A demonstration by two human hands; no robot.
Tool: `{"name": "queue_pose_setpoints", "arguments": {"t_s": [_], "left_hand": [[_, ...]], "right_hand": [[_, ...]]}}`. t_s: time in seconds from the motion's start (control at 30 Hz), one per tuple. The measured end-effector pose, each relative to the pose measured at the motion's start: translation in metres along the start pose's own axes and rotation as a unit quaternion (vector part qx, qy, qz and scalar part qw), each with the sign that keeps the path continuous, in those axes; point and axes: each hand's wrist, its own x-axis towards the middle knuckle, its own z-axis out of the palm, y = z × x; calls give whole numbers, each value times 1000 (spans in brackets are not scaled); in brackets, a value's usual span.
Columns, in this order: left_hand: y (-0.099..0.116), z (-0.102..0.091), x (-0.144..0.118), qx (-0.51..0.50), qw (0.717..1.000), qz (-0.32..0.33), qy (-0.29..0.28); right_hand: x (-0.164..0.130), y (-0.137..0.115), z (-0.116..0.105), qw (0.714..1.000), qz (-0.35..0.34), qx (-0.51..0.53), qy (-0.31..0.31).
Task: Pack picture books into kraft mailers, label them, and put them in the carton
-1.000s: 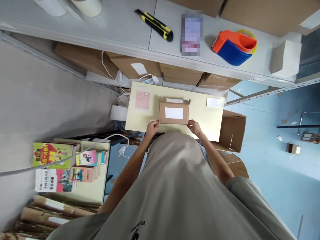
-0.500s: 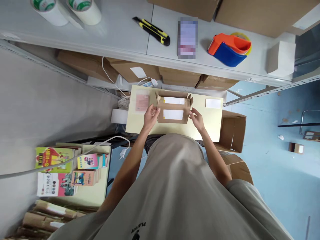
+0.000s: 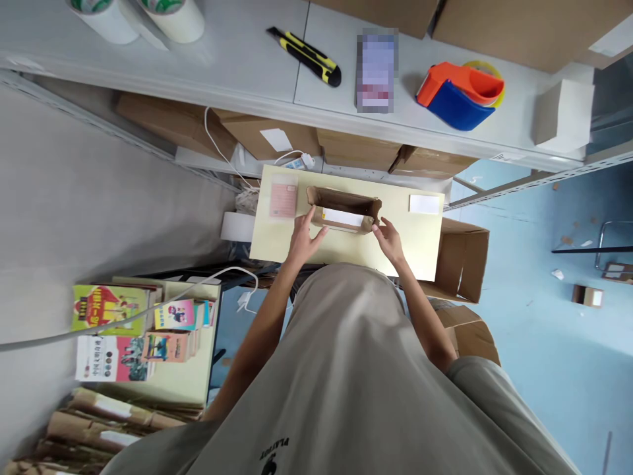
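Observation:
A small brown cardboard box (image 3: pixel 341 224) with an open top and a white label on its front sits on the cream tabletop (image 3: pixel 277 245). My left hand (image 3: pixel 305 239) is at its left front corner, fingers along the side and thumb spread toward the front face. At the right front corner, my right hand (image 3: pixel 389 240) pinches the box edge between thumb and fingers. The box's inside is dark, and its contents cannot be made out.
A pink sheet (image 3: pixel 283 199) and a white card (image 3: pixel 424 204) lie on the table. The shelf above holds a utility knife (image 3: pixel 306 56), a phone-like blurred object (image 3: pixel 376 70) and a tape dispenser (image 3: pixel 459 95). Books (image 3: pixel 111 310) are stacked at left; an open carton (image 3: pixel 462 260) stands at right.
The box has tipped so its labelled lid panel no longer shows flat, and its open top now faces up. My left thumb has spread away from the fingers; both hands stay at its ends.

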Motion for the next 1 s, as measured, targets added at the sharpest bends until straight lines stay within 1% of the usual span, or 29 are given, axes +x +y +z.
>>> {"name": "queue_pose_setpoints", "arguments": {"t_s": [0.07, 0.17, 0.27, 0.33, 0.4, 0.5, 0.57, 0.63, 0.73, 0.8, 0.83, 0.9, 1.0], "left_hand": [[5, -4, 8, 40, 999, 12, -4], [6, -8, 14, 70, 997, -2, -19], [4, -10, 7, 57, 998, -17, -33], [1, -11, -1, 32, 999, -15, -28], [-3, -13, -8, 7, 1000, -7, -20], [-7, -14, -16, -11, 999, 7, -31], [-7, -12, -19, -12, 1000, 1, -27], [-4, -7, -21, 1, 1000, -22, -2], [1, 4, -20, 23, 995, -77, 55], [3, 10, -18, -3, 991, -114, 74], [3, 13, -17, -25, 989, -126, 74], [2, 15, -15, -60, 988, -129, 58], [2, 15, -11, -57, 993, -94, 32]], "right_hand": [[5, -8, -5, 999, 5, -38, 2], [12, -22, -9, 992, 25, -122, -12], [17, -36, -7, 976, 48, -213, -26], [21, -44, -6, 966, 68, -247, -32], [25, -52, -5, 963, 84, -254, -41], [33, -61, -4, 966, 113, -220, -69], [40, -65, -2, 966, 128, -209, -76], [47, -66, 1, 963, 132, -223, -71], [61, -62, 6, 959, 122, -248, -54], [70, -56, 9, 961, 107, -252, -36], [74, -53, 10, 963, 98, -251, -30], [80, -48, 11, 965, 91, -244, -34], [86, -49, 12, 961, 111, -247, -63]]}}
